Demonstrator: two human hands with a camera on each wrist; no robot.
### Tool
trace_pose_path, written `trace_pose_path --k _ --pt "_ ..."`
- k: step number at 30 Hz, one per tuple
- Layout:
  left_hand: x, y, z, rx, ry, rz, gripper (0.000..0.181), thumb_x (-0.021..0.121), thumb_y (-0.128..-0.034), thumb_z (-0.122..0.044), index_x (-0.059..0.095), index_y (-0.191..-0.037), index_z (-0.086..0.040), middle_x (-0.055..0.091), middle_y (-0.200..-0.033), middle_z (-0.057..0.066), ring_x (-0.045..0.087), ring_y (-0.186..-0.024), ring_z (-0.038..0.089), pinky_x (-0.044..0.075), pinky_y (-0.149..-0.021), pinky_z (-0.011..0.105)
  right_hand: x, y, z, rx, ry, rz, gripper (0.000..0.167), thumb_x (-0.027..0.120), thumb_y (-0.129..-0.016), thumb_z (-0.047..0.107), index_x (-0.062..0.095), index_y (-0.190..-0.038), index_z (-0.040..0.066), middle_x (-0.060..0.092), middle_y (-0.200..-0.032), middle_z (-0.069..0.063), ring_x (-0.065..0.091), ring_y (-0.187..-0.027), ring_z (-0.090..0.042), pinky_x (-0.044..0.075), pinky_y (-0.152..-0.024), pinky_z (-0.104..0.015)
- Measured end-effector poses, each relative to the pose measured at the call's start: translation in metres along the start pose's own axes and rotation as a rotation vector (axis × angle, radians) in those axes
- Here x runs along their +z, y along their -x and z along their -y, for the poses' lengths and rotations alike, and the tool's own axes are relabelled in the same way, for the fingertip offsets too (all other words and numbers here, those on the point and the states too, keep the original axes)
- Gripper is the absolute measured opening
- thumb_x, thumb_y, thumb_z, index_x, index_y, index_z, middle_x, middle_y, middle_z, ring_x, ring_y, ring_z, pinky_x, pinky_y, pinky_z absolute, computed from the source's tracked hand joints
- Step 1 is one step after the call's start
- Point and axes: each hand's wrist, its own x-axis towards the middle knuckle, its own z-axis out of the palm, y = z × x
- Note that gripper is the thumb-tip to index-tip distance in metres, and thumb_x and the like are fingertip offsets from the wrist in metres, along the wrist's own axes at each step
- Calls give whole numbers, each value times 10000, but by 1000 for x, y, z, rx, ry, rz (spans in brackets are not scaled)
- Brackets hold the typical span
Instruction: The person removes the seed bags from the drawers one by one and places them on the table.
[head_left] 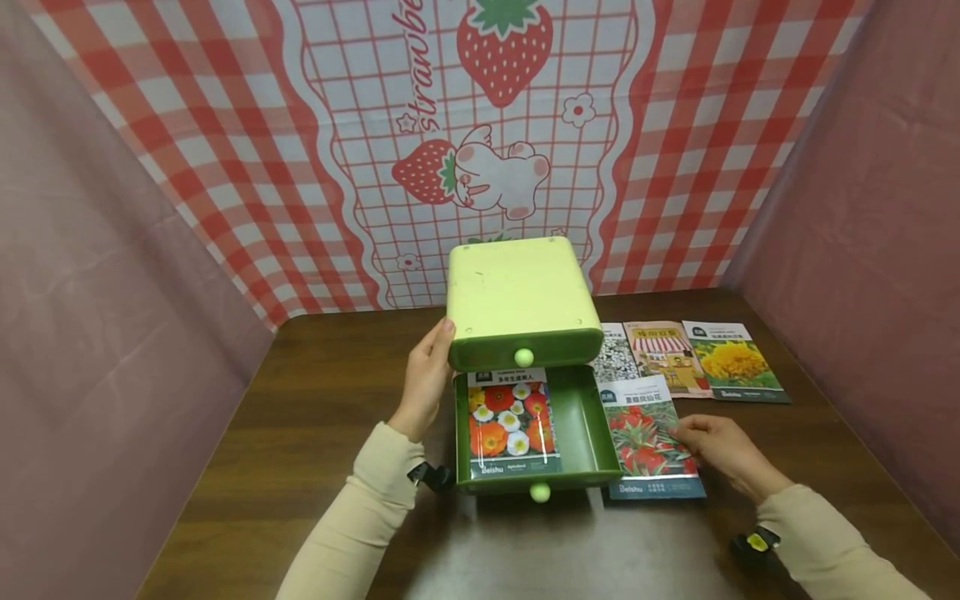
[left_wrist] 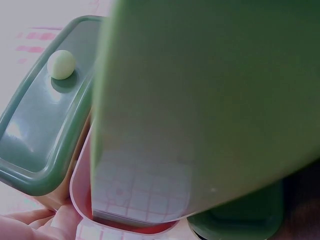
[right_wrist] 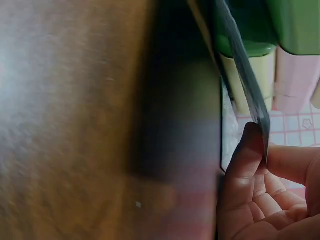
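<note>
A small desktop drawer box (head_left: 521, 287) with a pale yellow top stands mid-table, its lower green drawer (head_left: 585, 429) pulled out. In that drawer, towards its left side, lies a seed packet with poppies (head_left: 513, 425). My left hand (head_left: 426, 379) rests against the box's left side, near the front corner; in the left wrist view its fingers (left_wrist: 62, 222) touch the body beside the pink layer. To the right of the drawer, my right hand (head_left: 727, 450) pinches the right edge of a seed packet with red flowers (head_left: 647, 437). In the right wrist view this packet (right_wrist: 250, 75) appears edge-on between thumb and fingers.
Behind the held packet, more packets lie on the table: one with white flowers (head_left: 615, 354), one with a striped awning (head_left: 666, 358), one with yellow flowers (head_left: 733, 362). A checked strawberry cloth (head_left: 352, 125) hangs behind; pink curtains (head_left: 847, 250) flank the wooden table (head_left: 300, 417).
</note>
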Motion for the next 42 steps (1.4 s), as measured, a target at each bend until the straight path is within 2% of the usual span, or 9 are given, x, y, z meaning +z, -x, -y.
trace_pose_path --k 9,16,22,29,42 --pt "0 0 0 -9 2 -10 599 497 -1008 -452 421 -1486 -99 413 -1549 34 495 -1323 233 482 -1062 431 15 0 -4 -25 26 -1 268 622 -951 203 663 -978 -61 537 -717 19 533 -682 -106 520 -574 -266" --pt "0 1 -1 -7 10 -1 607 490 -1011 -453 407 -1493 -95 395 -1560 38 462 -1363 240 455 -1089 439 20 0 -2 -67 130 -34 218 636 -916 158 676 -892 -56 566 -689 -5 547 -640 -130 511 -534 -272" --pt "0 1 -1 -6 12 0 613 487 -1012 -455 403 -1493 -85 386 -1565 40 451 -1372 240 450 -1094 439 20 0 2 -79 203 -38 209 651 -903 170 667 -827 -24 588 -706 -21 538 -622 -141 469 -527 -280" --pt "0 1 -2 -8 19 7 617 490 -1009 -461 405 -1493 -87 372 -1573 23 415 -1400 227 435 -1108 444 22 -2 3 -96 294 -39 233 671 -888 221 633 -733 51 553 -639 -2 513 -598 -148 418 -524 -279" --pt "0 0 0 -4 23 9 615 494 -1009 -455 408 -1490 -83 370 -1574 17 426 -1393 230 436 -1107 442 24 -2 4 -89 398 -61 257 695 -860 279 625 -705 87 570 -581 6 525 -551 -154 397 -498 -283"
